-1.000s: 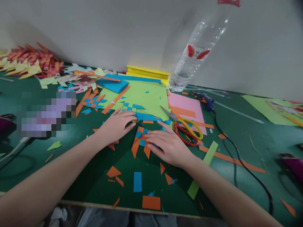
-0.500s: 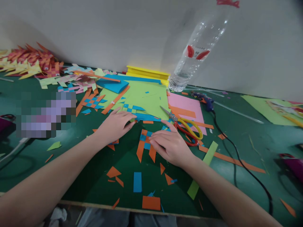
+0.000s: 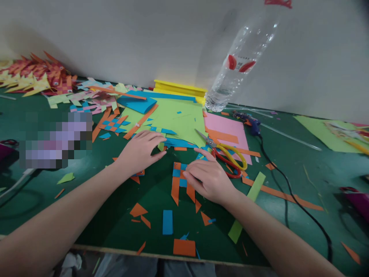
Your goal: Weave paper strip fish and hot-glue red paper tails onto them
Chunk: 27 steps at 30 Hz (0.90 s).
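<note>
Orange-and-blue woven paper lies beneath the fingers of the right hand point(image 3: 209, 177), which are bent close together over the three-o'clock edge of the small woven piece point(image 3: 180, 177); whether they pinch it or only rest on it I cannot tell. Over the last second this piece has slid toward five o'clock and turned slightly, so that its pointed tails now lean between five and six; I take that as a change of position and angle, with the weave as it was, and with the right hand alone doing the handling. The left hand point(image 3: 142, 148) lies at ten o'clock from it, thumb and forefinger spread and clear of the piece. Farther out, scissors point(image 3: 213, 143) lie open at two o'clock, just beyond the right hand, and a green sheet point(image 3: 181, 115) spreads at twelve. At six, near the counter's point(image 3: 108, 227) edge, is an orange rectangle point(image 3: 184, 247). A glue gun point(image 3: 251, 125) lies at two o'clock past the scissors, a clear bottle point(image 3: 240, 63) stands at one, and finished-looking woven fish point(image 3: 34, 77) crowd together at ten.
</note>
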Each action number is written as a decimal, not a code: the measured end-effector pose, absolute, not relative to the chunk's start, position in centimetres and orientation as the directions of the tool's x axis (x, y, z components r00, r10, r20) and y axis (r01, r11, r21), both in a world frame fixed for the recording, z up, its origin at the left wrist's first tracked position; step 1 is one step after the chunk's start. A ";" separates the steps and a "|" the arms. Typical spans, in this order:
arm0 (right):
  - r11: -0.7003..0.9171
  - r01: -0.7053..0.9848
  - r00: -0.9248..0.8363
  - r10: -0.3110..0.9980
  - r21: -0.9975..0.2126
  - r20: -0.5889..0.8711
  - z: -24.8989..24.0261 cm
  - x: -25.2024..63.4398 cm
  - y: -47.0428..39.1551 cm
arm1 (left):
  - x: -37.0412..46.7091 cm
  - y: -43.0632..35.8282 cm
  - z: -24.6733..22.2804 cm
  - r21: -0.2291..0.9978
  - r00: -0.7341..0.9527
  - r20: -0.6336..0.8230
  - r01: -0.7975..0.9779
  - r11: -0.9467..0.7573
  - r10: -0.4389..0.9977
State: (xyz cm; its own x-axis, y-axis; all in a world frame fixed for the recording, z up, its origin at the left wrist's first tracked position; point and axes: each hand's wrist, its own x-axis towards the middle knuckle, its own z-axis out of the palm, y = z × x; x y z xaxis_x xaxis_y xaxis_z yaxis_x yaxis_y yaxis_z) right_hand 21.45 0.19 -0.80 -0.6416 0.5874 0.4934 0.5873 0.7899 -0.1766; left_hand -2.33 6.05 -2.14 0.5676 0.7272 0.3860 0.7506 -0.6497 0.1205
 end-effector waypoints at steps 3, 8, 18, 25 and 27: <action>0.786 0.590 -0.638 0.594 -0.185 0.490 -0.8 21.5 0.2 | -2.5 6.1 -2.4 0.092 0.582 0.339 0.761 -0.642 0.739; 0.781 0.595 -0.636 0.602 -0.189 0.482 -1.0 21.5 0.1 | -2.7 6.3 -2.5 0.049 0.609 0.330 0.752 -0.658 0.721; 0.780 0.596 -0.640 0.605 -0.191 0.474 -1.0 21.5 0.2 | -2.5 6.1 -1.2 -0.114 0.682 0.435 0.689 -0.715 0.588; 0.777 0.598 -0.643 0.612 -0.198 0.461 -1.0 21.6 0.2 | -2.1 5.7 -0.6 0.050 0.614 0.503 0.682 -0.730 0.608; 0.774 0.601 -0.642 0.617 -0.201 0.455 -0.9 21.5 0.2 | -2.0 5.7 -0.6 0.139 0.628 0.492 0.627 -0.767 0.603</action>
State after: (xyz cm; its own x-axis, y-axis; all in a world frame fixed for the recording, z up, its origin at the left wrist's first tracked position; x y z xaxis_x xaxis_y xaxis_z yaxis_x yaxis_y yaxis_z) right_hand 21.52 0.18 -0.94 -0.6422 0.6170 0.4548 0.6009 0.7736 -0.2010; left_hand -1.98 5.68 -0.56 0.6278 0.6028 0.4924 0.6268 -0.7666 0.1393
